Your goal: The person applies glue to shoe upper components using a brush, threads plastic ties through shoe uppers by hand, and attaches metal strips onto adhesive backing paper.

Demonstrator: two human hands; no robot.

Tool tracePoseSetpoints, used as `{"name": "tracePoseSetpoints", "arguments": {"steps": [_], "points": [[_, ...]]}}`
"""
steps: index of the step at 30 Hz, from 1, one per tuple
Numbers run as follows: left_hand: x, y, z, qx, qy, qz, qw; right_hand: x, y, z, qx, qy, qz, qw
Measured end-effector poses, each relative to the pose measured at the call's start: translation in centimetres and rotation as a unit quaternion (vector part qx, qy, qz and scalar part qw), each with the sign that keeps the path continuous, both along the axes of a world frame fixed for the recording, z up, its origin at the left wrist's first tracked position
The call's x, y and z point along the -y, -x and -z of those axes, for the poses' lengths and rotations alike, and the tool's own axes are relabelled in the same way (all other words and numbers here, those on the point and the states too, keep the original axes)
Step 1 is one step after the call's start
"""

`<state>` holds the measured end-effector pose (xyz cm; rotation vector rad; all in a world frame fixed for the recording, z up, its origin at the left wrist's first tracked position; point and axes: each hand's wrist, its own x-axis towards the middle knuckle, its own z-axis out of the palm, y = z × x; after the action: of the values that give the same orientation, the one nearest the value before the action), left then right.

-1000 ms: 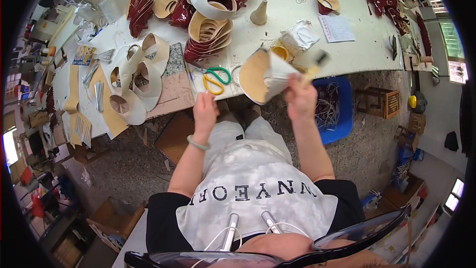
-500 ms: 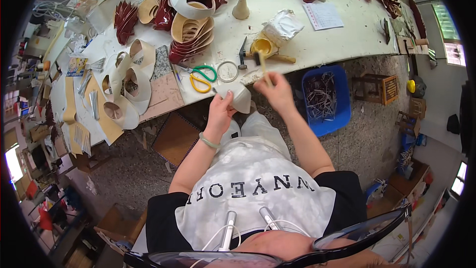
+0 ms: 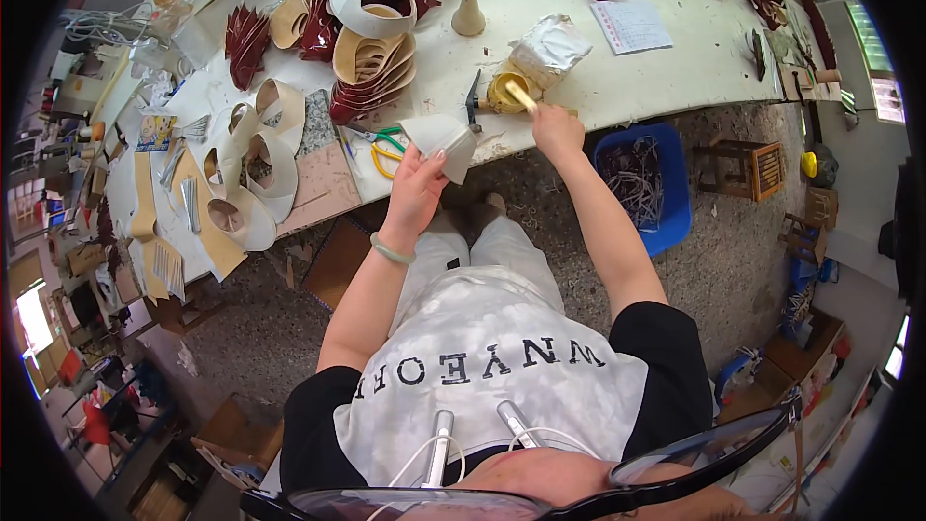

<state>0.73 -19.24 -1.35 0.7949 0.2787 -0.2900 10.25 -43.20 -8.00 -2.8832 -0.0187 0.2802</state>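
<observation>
My left hand (image 3: 416,191) is closed on a pale, curved leather piece (image 3: 449,143), which it holds up just over the table's front edge. My right hand (image 3: 558,131) grips the light handle of a glue brush (image 3: 521,96). The brush's dark head is down inside a yellow glue pot (image 3: 498,96) and out of sight. Beside the pot lies a hammer (image 3: 473,101), partly hidden. Scissors with green and yellow handles (image 3: 382,158) lie close to my left hand, partly covered by the leather piece.
Stacked dark red and tan shoe uppers (image 3: 371,87) stand at the back left, near white cut pieces (image 3: 273,169). A foil-like wrapped block (image 3: 550,46), a cone (image 3: 469,13) and a written sheet (image 3: 632,26) lie beyond the pot. A blue bin (image 3: 673,183) with scraps stands below the edge.
My right hand has moved up and right, and the brush head has gone into the glue pot. My left hand has lifted the leather piece slightly up and left.
</observation>
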Motion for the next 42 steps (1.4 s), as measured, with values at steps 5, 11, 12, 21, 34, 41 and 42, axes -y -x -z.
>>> {"name": "tracePoseSetpoints", "arguments": {"steps": [5, 11, 12, 21, 34, 41, 42], "points": [[1.2, -2.1, 1.5, 0.026, -0.004, -0.005, 1.0, 0.9, 2.4, -3.4, -0.031, -0.234, 0.065, 0.97], [2.9, -2.6, 0.0, 0.105, -0.097, 0.029, 0.989, -1.2, 6.5, -6.9, 0.188, -0.203, 0.004, 0.961], [2.8, -2.6, -0.8, 0.12, -0.135, 0.034, 0.983, -0.6, 5.6, -7.6, 0.183, -0.222, 0.03, 0.957], [2.3, -3.5, -1.6, 0.134, -0.163, 0.054, 0.976, -0.9, 5.9, -10.2, 0.167, -0.334, 0.069, 0.925], [-0.8, -3.2, -4.2, 0.01, 0.099, 0.003, 0.995, -2.8, 6.8, -9.3, 0.215, -0.34, 0.017, 0.915], [-2.1, -3.3, -2.8, -0.039, 0.136, -0.023, 0.99, -2.7, 6.6, -8.9, 0.139, -0.362, 0.037, 0.921], [-2.1, -3.2, -2.8, -0.041, 0.134, -0.022, 0.99, -3.8, 7.7, -10.1, 0.161, -0.362, -0.055, 0.916]]}}
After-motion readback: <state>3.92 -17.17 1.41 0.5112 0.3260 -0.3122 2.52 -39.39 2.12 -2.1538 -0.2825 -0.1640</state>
